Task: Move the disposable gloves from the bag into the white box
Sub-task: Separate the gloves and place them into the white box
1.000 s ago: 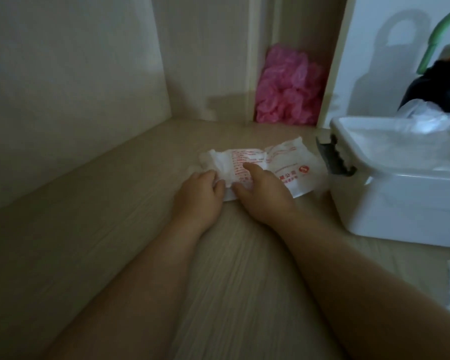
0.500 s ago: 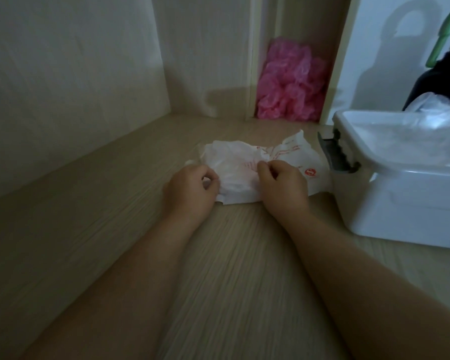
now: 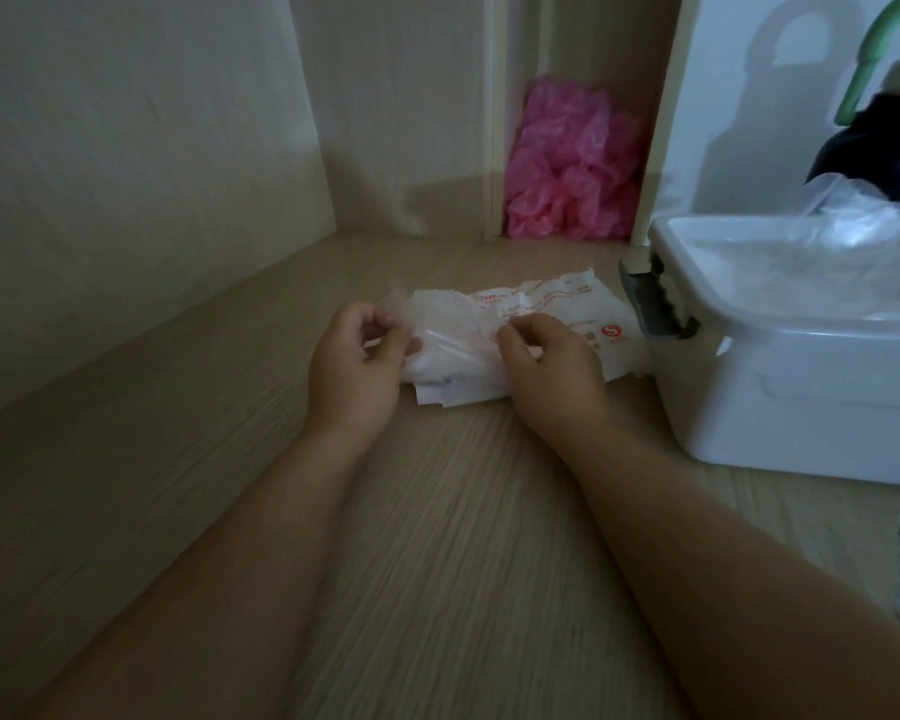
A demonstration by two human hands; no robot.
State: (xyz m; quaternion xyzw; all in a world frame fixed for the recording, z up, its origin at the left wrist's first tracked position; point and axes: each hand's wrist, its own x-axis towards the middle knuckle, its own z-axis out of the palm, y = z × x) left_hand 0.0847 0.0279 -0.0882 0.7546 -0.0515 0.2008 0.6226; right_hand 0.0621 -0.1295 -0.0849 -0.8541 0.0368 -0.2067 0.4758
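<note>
Wood-grain tabletop has open room near the camera; crinkly white red-printed bag lies just left of the white plastic box. Left hand and right hand both pinch its torn end, knuckles up.

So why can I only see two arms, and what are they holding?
The camera sits on a person's head and looks down, so you see only their own arms. The left hand and the right hand both pinch a crinkly white bag with red print, lying on a wooden table. It looks like they are opening it. Thin clear plastic shows at its left end, probably gloves. To the right stands the white box, open, with clear plastic already inside. At the back is a pink plastic bundle.
</note>
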